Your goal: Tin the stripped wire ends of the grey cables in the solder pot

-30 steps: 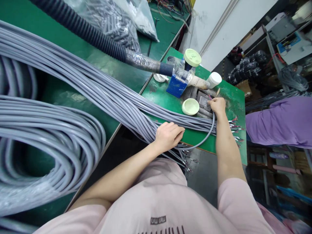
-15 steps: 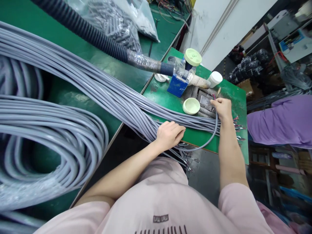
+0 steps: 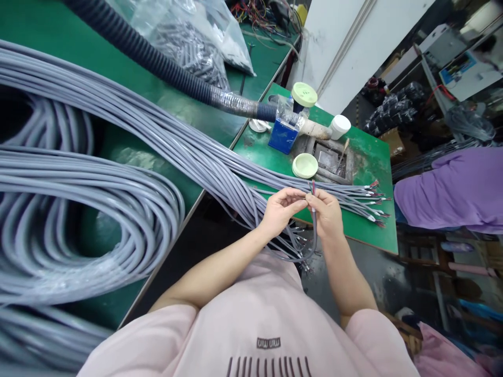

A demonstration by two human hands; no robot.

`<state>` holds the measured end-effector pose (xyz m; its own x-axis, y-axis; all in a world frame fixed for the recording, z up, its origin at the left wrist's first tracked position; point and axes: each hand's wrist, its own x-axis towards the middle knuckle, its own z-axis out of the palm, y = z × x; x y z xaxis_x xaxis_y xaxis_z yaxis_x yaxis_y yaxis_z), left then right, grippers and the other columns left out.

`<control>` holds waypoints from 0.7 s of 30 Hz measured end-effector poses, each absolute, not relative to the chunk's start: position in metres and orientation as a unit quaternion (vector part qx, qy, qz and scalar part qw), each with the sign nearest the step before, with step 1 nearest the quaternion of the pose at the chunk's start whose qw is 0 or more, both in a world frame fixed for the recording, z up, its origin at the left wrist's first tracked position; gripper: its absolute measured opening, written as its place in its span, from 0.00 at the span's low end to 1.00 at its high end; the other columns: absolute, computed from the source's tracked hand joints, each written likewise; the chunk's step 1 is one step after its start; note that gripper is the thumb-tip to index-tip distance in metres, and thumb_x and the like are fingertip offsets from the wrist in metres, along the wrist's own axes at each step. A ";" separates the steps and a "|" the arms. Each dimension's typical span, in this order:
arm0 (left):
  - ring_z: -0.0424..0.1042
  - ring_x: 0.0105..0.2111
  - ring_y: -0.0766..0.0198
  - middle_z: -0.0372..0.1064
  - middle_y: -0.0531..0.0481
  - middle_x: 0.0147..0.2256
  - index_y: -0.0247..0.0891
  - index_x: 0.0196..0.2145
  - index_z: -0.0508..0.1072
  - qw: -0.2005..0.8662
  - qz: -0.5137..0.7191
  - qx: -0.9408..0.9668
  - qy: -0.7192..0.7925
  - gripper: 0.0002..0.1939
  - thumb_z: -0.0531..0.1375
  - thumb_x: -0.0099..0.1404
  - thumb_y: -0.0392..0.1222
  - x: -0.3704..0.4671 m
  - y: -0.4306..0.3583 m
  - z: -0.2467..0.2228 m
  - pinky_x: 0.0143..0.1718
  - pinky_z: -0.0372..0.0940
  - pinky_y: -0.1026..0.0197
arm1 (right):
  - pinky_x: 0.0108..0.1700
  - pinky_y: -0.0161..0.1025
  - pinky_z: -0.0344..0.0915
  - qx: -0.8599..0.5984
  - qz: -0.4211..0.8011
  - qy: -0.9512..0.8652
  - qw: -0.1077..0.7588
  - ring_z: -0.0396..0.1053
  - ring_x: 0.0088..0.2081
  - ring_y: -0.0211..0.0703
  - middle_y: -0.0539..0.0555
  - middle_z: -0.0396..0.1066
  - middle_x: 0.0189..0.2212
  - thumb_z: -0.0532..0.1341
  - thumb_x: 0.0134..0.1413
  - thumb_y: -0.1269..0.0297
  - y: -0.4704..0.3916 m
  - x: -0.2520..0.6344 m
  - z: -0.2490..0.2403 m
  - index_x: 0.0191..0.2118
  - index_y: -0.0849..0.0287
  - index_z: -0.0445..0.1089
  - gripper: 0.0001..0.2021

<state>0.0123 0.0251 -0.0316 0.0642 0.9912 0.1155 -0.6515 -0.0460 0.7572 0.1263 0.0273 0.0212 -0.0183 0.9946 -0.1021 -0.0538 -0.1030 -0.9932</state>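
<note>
Near the table's front edge, my right hand point(image 3: 327, 210) pinches a grey cable point(image 3: 314, 230) just below its stripped end, where thin coloured wires point(image 3: 313, 187) stick up. My left hand point(image 3: 282, 210) meets it from the other side, thumb and forefinger closed at the same cable end; the exact contact is hidden by the fingers. The held cable loops down below my hands. Behind them a long bundle of grey cables point(image 3: 220, 157) runs across the tables, its stripped wire ends point(image 3: 375, 201) fanned out at the right. More wire ends hang below my left hand.
Beyond the bundle are a soldering pot point(image 3: 327, 161) with a dirty frame, a pale green lid point(image 3: 305, 166), a white jar point(image 3: 340, 126), and a blue box point(image 3: 283, 136) under a ribbed hose point(image 3: 157, 63). Coiled cable point(image 3: 157, 209) fills the left. A person in purple point(image 3: 451, 191) is at right.
My right hand has drawn the cable end back from the soldering pot toward me. My left hand has lifted from the bundle and closed on the cable end beside my right.
</note>
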 end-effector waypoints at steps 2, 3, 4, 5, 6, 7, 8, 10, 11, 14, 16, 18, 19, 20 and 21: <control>0.71 0.27 0.69 0.72 0.53 0.29 0.37 0.33 0.78 0.629 0.659 0.320 0.260 0.10 0.70 0.54 0.43 0.016 0.021 -0.030 0.32 0.66 0.65 | 0.27 0.32 0.55 -0.505 0.545 -0.460 0.486 0.53 0.21 0.30 0.43 0.58 0.16 0.68 0.46 0.58 0.023 0.122 0.020 0.18 0.59 0.60 0.18; 0.71 0.27 0.70 0.71 0.54 0.28 0.38 0.32 0.78 0.615 0.668 0.321 0.268 0.09 0.70 0.55 0.43 0.016 0.019 -0.030 0.31 0.66 0.66 | 0.27 0.32 0.56 -0.507 0.541 -0.466 0.483 0.55 0.21 0.31 0.44 0.59 0.16 0.67 0.47 0.58 0.021 0.121 0.020 0.18 0.59 0.61 0.18; 0.70 0.26 0.71 0.70 0.54 0.28 0.38 0.32 0.78 0.599 0.677 0.326 0.277 0.08 0.69 0.56 0.43 0.014 0.018 -0.029 0.30 0.65 0.66 | 0.27 0.32 0.57 -0.509 0.537 -0.477 0.475 0.57 0.21 0.31 0.44 0.61 0.17 0.67 0.48 0.57 0.018 0.122 0.020 0.21 0.59 0.63 0.15; 0.69 0.26 0.71 0.70 0.54 0.28 0.38 0.32 0.78 0.578 0.686 0.334 0.290 0.07 0.68 0.57 0.43 0.012 0.017 -0.028 0.29 0.64 0.66 | 0.27 0.32 0.58 -0.509 0.533 -0.492 0.464 0.59 0.22 0.32 0.45 0.63 0.18 0.66 0.50 0.56 0.015 0.123 0.019 0.25 0.59 0.67 0.12; 0.69 0.26 0.71 0.70 0.54 0.29 0.38 0.32 0.78 0.547 0.697 0.347 0.307 0.06 0.67 0.58 0.43 0.009 0.017 -0.028 0.29 0.64 0.66 | 0.26 0.32 0.58 -0.509 0.530 -0.506 0.452 0.60 0.22 0.32 0.45 0.66 0.20 0.65 0.52 0.56 0.011 0.124 0.018 0.32 0.58 0.71 0.10; 0.69 0.28 0.70 0.70 0.53 0.29 0.39 0.33 0.78 0.507 0.706 0.372 0.325 0.05 0.67 0.59 0.42 0.005 0.017 -0.028 0.30 0.64 0.66 | 0.25 0.32 0.58 -0.508 0.529 -0.514 0.445 0.61 0.21 0.32 0.45 0.67 0.21 0.63 0.54 0.56 0.006 0.126 0.016 0.39 0.57 0.71 0.11; 0.70 0.29 0.69 0.71 0.52 0.30 0.39 0.33 0.78 0.461 0.710 0.413 0.336 0.04 0.66 0.60 0.41 0.002 0.016 -0.029 0.32 0.64 0.65 | 0.23 0.31 0.57 -0.509 0.530 -0.515 0.443 0.61 0.20 0.32 0.45 0.68 0.21 0.62 0.56 0.56 0.001 0.128 0.014 0.45 0.56 0.70 0.14; 0.70 0.31 0.68 0.72 0.51 0.30 0.41 0.34 0.78 0.371 0.701 0.521 0.316 0.03 0.65 0.60 0.39 -0.001 0.015 -0.032 0.35 0.65 0.64 | 0.20 0.30 0.53 -0.510 0.535 -0.490 0.461 0.58 0.17 0.31 0.44 0.67 0.19 0.61 0.57 0.57 -0.008 0.131 0.009 0.52 0.54 0.67 0.17; 0.70 0.31 0.67 0.73 0.51 0.30 0.41 0.35 0.79 0.338 0.690 0.568 0.293 0.04 0.65 0.60 0.37 -0.001 0.014 -0.034 0.35 0.65 0.63 | 0.19 0.30 0.51 -0.511 0.537 -0.471 0.478 0.56 0.16 0.30 0.43 0.66 0.18 0.61 0.58 0.57 -0.012 0.132 0.006 0.52 0.54 0.66 0.18; 0.69 0.30 0.68 0.72 0.51 0.29 0.41 0.35 0.79 0.341 0.674 0.598 0.268 0.05 0.65 0.60 0.36 0.006 0.008 -0.038 0.34 0.65 0.63 | 0.18 0.29 0.50 -0.507 0.535 -0.430 0.521 0.55 0.16 0.30 0.42 0.63 0.16 0.61 0.57 0.58 -0.020 0.132 0.001 0.53 0.54 0.65 0.18; 0.69 0.30 0.68 0.72 0.51 0.30 0.41 0.37 0.78 0.419 0.678 0.520 0.308 0.07 0.66 0.59 0.39 0.012 0.003 -0.040 0.34 0.65 0.63 | 0.18 0.29 0.50 -0.504 0.529 -0.423 0.536 0.54 0.15 0.30 0.42 0.63 0.16 0.61 0.57 0.58 -0.024 0.131 -0.001 0.54 0.53 0.63 0.19; 0.69 0.30 0.68 0.72 0.51 0.32 0.39 0.41 0.77 0.541 0.650 0.430 0.314 0.14 0.68 0.57 0.43 0.017 -0.002 -0.040 0.34 0.65 0.63 | 0.18 0.29 0.50 -0.508 0.521 -0.422 0.541 0.54 0.15 0.30 0.42 0.65 0.16 0.61 0.57 0.59 -0.028 0.129 -0.001 0.55 0.52 0.62 0.20; 0.69 0.28 0.68 0.71 0.50 0.32 0.38 0.43 0.76 0.605 0.621 0.399 0.299 0.16 0.68 0.57 0.46 0.017 -0.004 -0.041 0.33 0.66 0.63 | 0.18 0.29 0.51 -0.512 0.518 -0.422 0.540 0.55 0.16 0.30 0.42 0.65 0.17 0.61 0.57 0.58 -0.030 0.128 -0.001 0.55 0.52 0.62 0.20; 0.69 0.27 0.68 0.71 0.50 0.32 0.37 0.44 0.76 0.663 0.583 0.383 0.272 0.17 0.67 0.59 0.48 0.017 -0.006 -0.041 0.32 0.66 0.62 | 0.18 0.29 0.52 -0.518 0.515 -0.423 0.536 0.56 0.16 0.31 0.42 0.66 0.18 0.62 0.57 0.58 -0.032 0.128 0.000 0.55 0.52 0.62 0.20; 0.69 0.25 0.69 0.70 0.50 0.31 0.36 0.43 0.76 0.707 0.545 0.380 0.242 0.17 0.65 0.60 0.49 0.016 -0.007 -0.042 0.31 0.66 0.62 | 0.19 0.29 0.54 -0.527 0.514 -0.426 0.526 0.57 0.17 0.31 0.43 0.67 0.19 0.62 0.57 0.57 -0.034 0.129 0.000 0.54 0.51 0.62 0.20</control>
